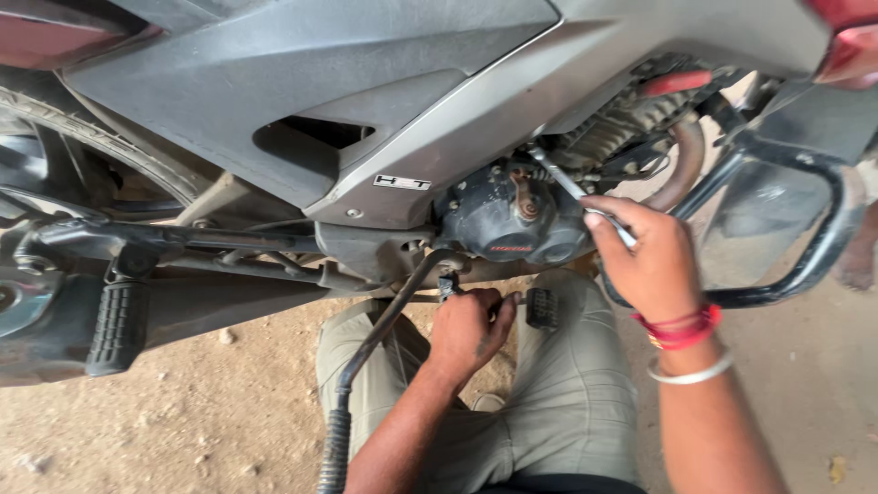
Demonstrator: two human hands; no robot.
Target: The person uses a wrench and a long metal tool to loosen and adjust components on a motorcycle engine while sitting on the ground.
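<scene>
Fingers of our right hand (651, 265) close round a spanner (576, 192) set on the engine case (512, 224), far centre. Our left hand (468, 331) grips the gear lever (446, 285) just below. We keep the spanner square and turn steadily.

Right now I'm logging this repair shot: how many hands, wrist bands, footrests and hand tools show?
Bare hands: 2, left hand, right hand
Wrist bands: 2, red thread band, silver metal bangle
Black ribbed rubber footrests: 2
Slim silver metal tool: 1
Total: 7
</scene>
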